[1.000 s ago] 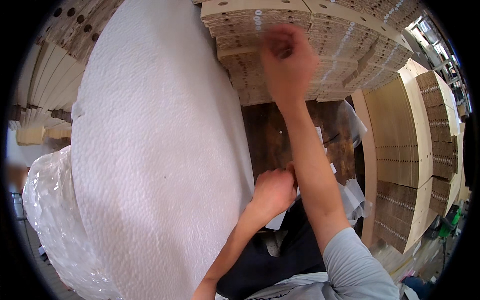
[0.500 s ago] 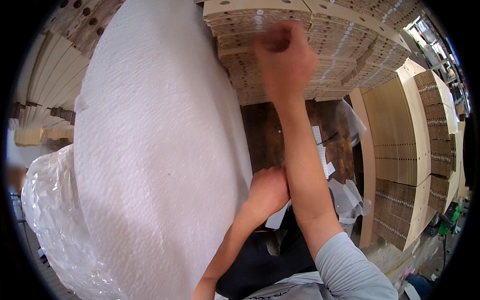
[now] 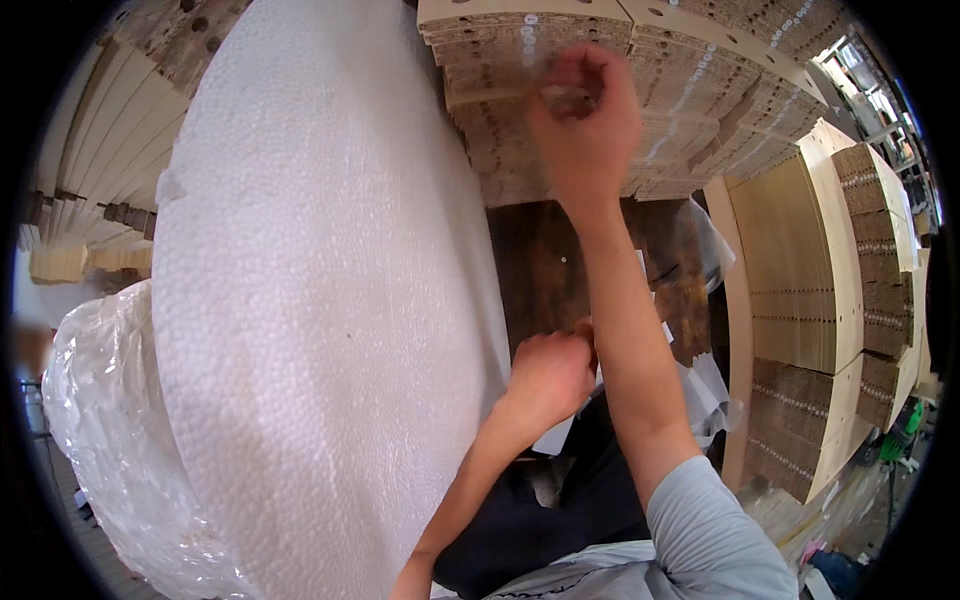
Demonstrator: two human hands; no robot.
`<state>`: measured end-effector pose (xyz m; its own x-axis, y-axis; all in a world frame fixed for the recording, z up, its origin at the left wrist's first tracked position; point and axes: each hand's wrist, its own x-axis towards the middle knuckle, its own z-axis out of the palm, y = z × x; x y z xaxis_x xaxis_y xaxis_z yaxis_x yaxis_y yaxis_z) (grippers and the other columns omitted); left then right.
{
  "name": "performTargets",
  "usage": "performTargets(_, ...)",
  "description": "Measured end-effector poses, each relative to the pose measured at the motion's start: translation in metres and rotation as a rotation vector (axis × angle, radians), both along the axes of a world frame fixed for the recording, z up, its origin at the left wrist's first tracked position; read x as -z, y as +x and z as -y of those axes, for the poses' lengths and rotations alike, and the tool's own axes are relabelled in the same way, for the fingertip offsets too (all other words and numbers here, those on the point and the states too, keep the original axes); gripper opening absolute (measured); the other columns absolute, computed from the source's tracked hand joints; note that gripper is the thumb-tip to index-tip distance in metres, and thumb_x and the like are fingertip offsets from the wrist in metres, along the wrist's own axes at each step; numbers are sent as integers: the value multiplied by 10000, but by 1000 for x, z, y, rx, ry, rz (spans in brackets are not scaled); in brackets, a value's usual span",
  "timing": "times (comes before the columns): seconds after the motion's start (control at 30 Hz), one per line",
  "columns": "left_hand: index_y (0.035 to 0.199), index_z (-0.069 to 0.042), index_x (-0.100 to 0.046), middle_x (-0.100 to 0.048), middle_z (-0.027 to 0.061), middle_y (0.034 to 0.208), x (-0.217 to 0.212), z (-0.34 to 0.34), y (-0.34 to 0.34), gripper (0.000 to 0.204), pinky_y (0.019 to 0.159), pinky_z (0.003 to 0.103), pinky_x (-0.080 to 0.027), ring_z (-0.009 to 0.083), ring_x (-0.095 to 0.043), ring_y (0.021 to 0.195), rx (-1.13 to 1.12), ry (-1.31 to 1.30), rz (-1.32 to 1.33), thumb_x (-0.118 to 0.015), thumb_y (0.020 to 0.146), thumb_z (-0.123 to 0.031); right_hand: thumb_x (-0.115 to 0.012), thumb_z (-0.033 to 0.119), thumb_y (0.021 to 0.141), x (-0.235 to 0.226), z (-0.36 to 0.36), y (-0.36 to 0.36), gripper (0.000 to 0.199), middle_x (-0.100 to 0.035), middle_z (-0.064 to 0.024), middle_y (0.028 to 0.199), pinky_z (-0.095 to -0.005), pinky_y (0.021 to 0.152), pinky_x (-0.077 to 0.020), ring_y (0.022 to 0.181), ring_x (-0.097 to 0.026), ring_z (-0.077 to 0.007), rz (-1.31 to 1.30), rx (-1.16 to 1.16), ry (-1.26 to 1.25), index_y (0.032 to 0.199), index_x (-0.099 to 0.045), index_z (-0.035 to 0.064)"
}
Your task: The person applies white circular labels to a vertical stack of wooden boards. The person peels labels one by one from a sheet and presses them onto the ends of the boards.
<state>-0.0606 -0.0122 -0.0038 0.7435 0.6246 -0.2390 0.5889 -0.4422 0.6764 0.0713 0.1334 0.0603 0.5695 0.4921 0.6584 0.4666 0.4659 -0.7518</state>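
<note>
My right hand (image 3: 590, 130) is raised in front of the stacked chipboard panels (image 3: 485, 75). Its fingers curl into a loop and are smeared by motion; whatever they pinch cannot be made out. White round stickers (image 3: 529, 35) run in a line down the panel edges beside it. Lower down, my left hand (image 3: 552, 375) is closed near my right forearm, its fingertips partly hidden. Behind that forearm, bits of a white paper strip (image 3: 667, 332) show over the dark brown wooden surface (image 3: 535, 245).
A tall roll of white foam sheet (image 3: 330, 300) stands close on my left, with a clear plastic-wrapped bundle (image 3: 110, 420) beyond it. More drilled panels (image 3: 790, 270) are stacked at the right. Crumpled translucent backing paper (image 3: 708, 395) lies by the right-hand stack. A green tool (image 3: 903, 430) sits far right.
My right hand has shifted slightly right along the panel edges, its fingers still curled. My left hand has also moved a little to the right, and my forearm covers more of the paper strip.
</note>
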Motion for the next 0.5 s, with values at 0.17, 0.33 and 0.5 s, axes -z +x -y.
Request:
performTargets(0.17, 1062, 3, -580, -709, 212, 823, 1, 0, 2, 273, 693, 527, -555, 413, -698, 758, 59, 60, -56, -612, 821, -122, -730, -118, 729, 13, -15, 7, 396, -608, -93, 954, -303, 693, -531, 783, -673, -174, 102, 75, 20, 1066, -591, 37)
performTargets(0.33, 1028, 19, -632, -699, 241, 816, -4, -3, 1, 261, 718, 535, -548, 437, -687, 776, 41, 31, -39, -614, 817, -133, -729, -122, 710, 11, -18, 6, 394, -603, -96, 937, -313, 677, -532, 766, -665, -179, 156, 153, 8, 1044, -595, 40)
performTargets(0.5, 1074, 17, -620, -688, 256, 799, -1, -3, 2, 272, 716, 556, -537, 450, -677, 769, 34, 20, -30, -590, 859, -147, -736, -100, 719, 7, -17, 12, 366, -594, -95, 939, -351, 659, -541, 754, -672, -218, 328, 216, 34, 1010, -591, 70)
